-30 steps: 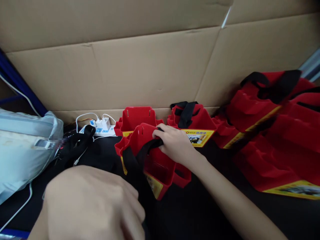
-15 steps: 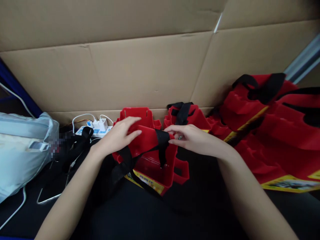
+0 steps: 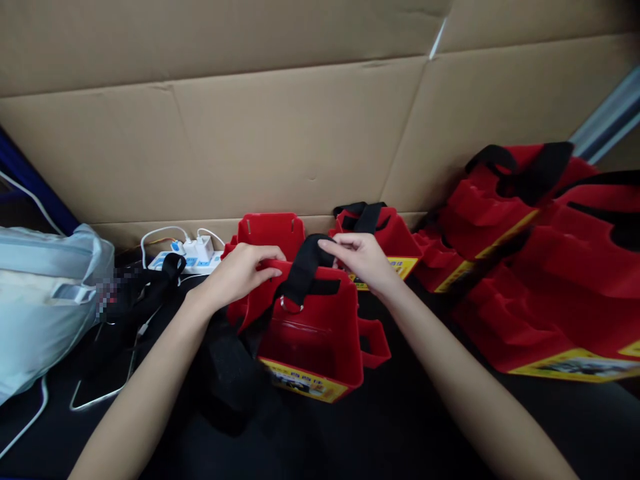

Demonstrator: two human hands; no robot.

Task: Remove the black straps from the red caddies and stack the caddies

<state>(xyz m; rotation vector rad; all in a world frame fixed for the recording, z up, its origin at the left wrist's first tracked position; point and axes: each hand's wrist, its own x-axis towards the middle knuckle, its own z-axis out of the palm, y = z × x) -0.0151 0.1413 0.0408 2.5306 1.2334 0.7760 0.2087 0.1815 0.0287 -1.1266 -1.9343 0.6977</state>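
In the head view, a red plastic tool holder (image 3: 320, 343) with a yellow printed label stands on the dark surface in front of me. My left hand (image 3: 243, 273) pinches the top left of its back wall between thumb and fingers. A black webbing strap (image 3: 303, 270) arches over that wall and passes at a slot in it; a metal ring (image 3: 291, 305) hangs by the strap's lower end. My right hand (image 3: 367, 260) is closed on the strap's upper part, just above the rim. Part of the strap is hidden behind the wall and my fingers.
Another red holder (image 3: 273, 228) stands behind, and one more with a black strap (image 3: 377, 230) is right of it. Several larger red holders (image 3: 555, 267) fill the right side. At left are a power strip (image 3: 197, 257), cables and a pale bag (image 3: 45, 300). Cardboard (image 3: 300, 140) walls the back.
The holder has shifted slightly right and towards me. The strap that hung across its opening now arches above the rim in my right hand. My left hand has closed on the wall.
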